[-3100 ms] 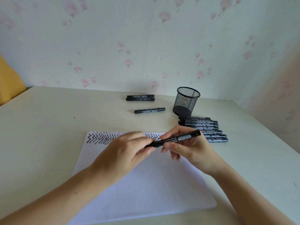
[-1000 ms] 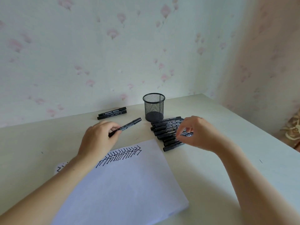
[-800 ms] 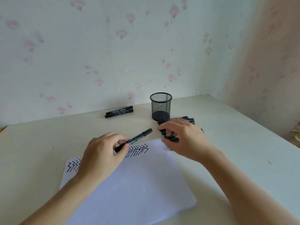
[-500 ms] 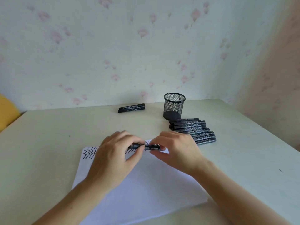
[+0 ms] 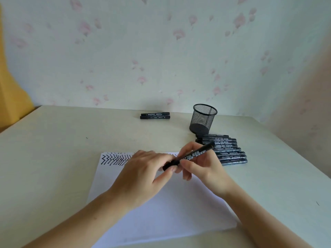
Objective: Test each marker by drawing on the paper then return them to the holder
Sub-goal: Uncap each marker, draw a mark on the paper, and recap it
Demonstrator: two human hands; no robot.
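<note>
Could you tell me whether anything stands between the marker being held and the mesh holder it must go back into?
Nothing visible does. The marker, held by both hands over the paper, has open air up to the mesh holder, whose mouth is open. The row of markers lies low on the table beside that path.

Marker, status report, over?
Both hands, left and right, grip one marker over paper. Cap end in left grip. Holder unblocked.

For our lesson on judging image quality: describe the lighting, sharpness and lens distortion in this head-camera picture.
Head view: soft, even daylight, faint shadows under the hands on the paper; no glare. Wide-angle lens bows the table edges. Marker label only partly legible; mesh holder fairly sharp; wallpaper looks soft.
</note>
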